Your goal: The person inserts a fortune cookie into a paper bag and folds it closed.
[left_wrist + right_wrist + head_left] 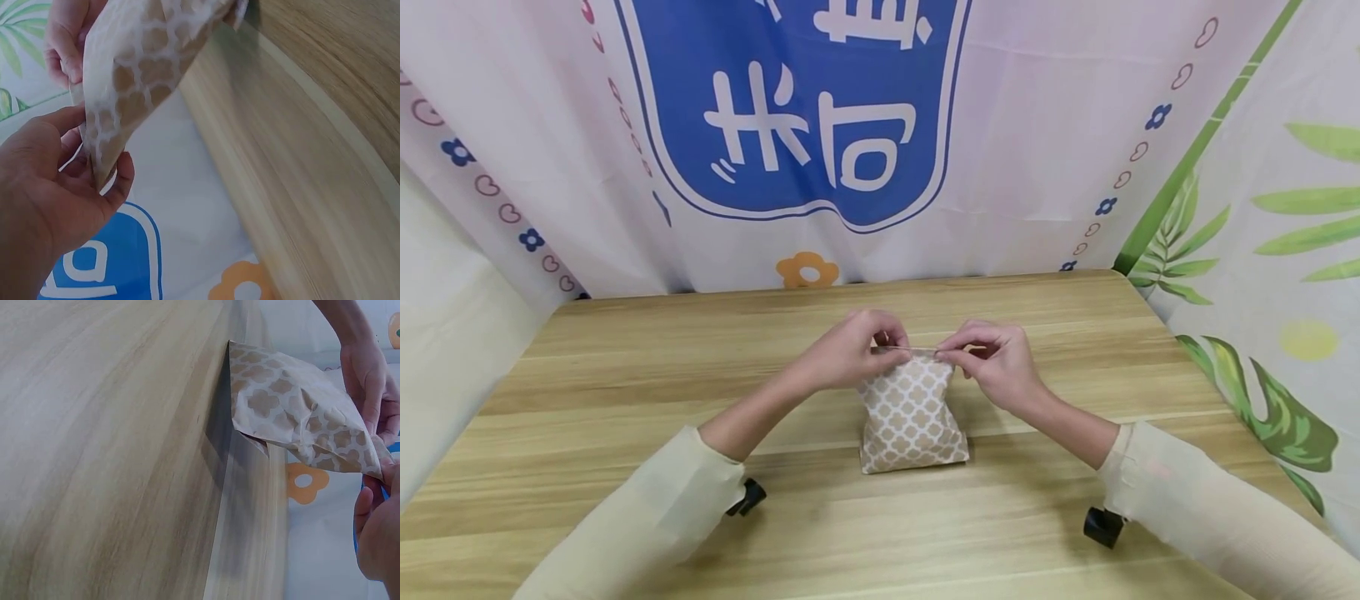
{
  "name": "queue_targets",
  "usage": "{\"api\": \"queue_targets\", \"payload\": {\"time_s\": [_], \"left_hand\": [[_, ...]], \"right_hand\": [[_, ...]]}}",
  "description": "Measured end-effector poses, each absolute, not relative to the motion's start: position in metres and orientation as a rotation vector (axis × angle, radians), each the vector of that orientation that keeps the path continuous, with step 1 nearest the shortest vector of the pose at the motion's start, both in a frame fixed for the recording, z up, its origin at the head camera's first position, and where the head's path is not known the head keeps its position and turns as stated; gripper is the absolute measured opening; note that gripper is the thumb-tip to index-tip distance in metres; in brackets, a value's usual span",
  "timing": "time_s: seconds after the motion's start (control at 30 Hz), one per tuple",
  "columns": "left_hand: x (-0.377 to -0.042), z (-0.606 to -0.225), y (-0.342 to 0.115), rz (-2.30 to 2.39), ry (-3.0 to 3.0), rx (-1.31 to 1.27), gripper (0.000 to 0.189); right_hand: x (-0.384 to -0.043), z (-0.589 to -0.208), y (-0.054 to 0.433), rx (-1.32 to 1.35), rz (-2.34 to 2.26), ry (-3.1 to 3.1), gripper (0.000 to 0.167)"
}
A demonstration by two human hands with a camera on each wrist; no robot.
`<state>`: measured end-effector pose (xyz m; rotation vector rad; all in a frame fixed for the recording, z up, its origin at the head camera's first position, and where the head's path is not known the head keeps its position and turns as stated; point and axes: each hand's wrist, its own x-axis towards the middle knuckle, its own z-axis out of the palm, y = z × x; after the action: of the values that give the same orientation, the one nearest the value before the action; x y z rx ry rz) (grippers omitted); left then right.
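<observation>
A brown paper bag [913, 417] with a white lattice pattern stands on the wooden table, its lower part bulging. My left hand [861, 348] pinches the left part of its top edge between thumb and fingers. At the right end of that same edge, my right hand [996, 360] pinches the paper. Both hands also show around the bag's top in the left wrist view, where the left hand [56, 169] is nearest. In the right wrist view the bag [294, 406] leans, creased along its side, with the right hand [381, 531] at its top. The bag's contents are hidden.
The wooden table [760, 542] reaches back to a printed curtain [1022, 167] with a blue sign. Another curtain with green leaves [1292, 417] hangs along the right side. Dark wrist devices [1103, 527] sit below both sleeves.
</observation>
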<state>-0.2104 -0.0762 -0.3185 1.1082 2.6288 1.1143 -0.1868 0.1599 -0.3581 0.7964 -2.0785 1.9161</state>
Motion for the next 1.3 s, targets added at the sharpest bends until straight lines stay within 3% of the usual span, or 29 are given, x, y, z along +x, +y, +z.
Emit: {"api": "queue_targets", "payload": {"time_s": [0.33,1.3], "left_hand": [[-0.212,-0.323,-0.088,1.182,2.565,1.197,0.007],[-0.207,-0.331,-0.114,1.297,2.557,1.154,0.005]], "right_hand": [[-0.186,-0.358,0.161,0.81,1.933,-2.052,0.008],[-0.187,-0.361,0.163,0.784,1.989,-2.047,0.006]]}}
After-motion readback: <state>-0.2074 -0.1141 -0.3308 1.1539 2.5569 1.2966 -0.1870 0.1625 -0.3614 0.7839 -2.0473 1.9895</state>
